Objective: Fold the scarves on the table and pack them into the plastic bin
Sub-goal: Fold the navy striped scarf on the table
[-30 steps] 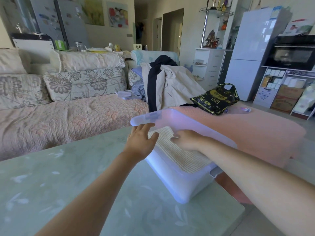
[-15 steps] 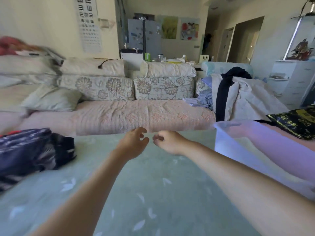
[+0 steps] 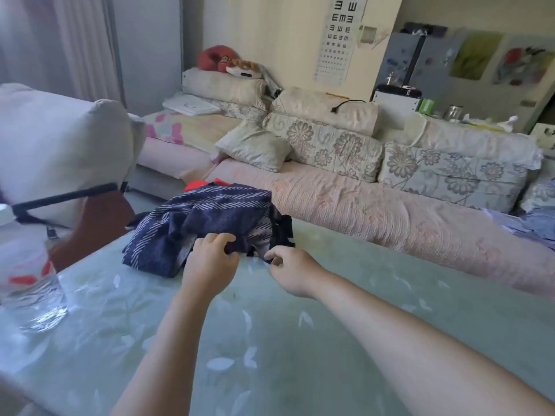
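On the far left part of the pale green desk (image 3: 300, 355), with a leaf pattern on its surface: a dark blue scarf (image 3: 210, 211) with thin white stripes, not folded, crumpled in a loose heap. Under the far edge of the heap, a bit of red cloth (image 3: 195, 186) showing. At the right side of the heap, darker fabric with a fringe hanging down to the desk.

Both bare arms stretched forward over the desk to the near edge of the scarf. Left hand (image 3: 210, 262) on the near side of the heap, fingers (image 3: 219, 238) curled over a fold of the striped fabric – grip closed around the scarf. Right hand (image 3: 288, 265) just beside the left one, low over the desk, fingertips (image 3: 271, 258) bent and touching the dark fringe; grip narrow, but cannot tell if any fabric is really pinched between thumb and fingers. The 2 hands near each other, not touching.

At the left edge of the desk – 1 clear plastic bottle (image 3: 33, 295) with a red label, upright, partly cut by the frame. Behind it a brown chair (image 3: 99, 217) with a white cushion on top. Beyond the desk a long sofa (image 3: 390, 211) under a pink cover, with flowered cushions (image 3: 330, 145) along its back. On the wall above, an eye chart (image 3: 339, 37).
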A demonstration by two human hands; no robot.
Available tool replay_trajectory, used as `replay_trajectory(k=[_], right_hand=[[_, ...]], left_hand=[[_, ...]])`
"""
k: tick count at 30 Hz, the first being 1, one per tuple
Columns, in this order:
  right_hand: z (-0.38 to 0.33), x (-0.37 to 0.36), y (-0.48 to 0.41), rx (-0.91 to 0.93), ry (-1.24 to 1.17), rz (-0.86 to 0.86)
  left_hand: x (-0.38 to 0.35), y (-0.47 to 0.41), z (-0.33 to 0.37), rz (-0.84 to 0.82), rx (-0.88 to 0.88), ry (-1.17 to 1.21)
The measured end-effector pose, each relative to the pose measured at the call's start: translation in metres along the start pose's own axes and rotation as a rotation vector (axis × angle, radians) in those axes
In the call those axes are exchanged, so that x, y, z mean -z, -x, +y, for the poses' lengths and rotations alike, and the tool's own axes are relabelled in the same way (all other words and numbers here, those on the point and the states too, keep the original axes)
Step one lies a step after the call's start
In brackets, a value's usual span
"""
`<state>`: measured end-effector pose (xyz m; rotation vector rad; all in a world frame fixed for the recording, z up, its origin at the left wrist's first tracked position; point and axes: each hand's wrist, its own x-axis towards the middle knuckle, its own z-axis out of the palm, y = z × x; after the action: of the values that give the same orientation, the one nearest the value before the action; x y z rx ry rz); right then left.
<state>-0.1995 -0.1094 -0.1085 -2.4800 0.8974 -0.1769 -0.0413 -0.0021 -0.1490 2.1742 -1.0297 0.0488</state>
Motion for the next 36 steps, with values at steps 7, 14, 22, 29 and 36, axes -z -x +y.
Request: replay_trajectory(k=[7, 14, 22, 29, 36], right_hand=[[-0.044, -0.062, -0.109, 0.168, 0.205, 0.069], [-0.066, -0.103, -0.191, 0.196, 0.632, 0.234], [-0.055, -0.094, -0.196, 0.213, 0.190, 0.266], [-0.035, -0.044, -0.124, 0.223, -0.130, 0.399], [0.005, 0.016, -0.003, 0.285, 0.242, 0.292]], left_hand=[[-0.010, -0.033, -0.102, 0.027, 0.194, -0.043], [-0.035, -0.030, -0.136, 0.034, 0.256, -0.012], [-0.023, -0.036, -0.103, 0.231, 0.204, 0.019], [-0.014, -0.028, -0.066, 0.251, -0.027, -0.041], [-0.013, 0.013, -0.008, 0.025, -0.158, -0.200]])
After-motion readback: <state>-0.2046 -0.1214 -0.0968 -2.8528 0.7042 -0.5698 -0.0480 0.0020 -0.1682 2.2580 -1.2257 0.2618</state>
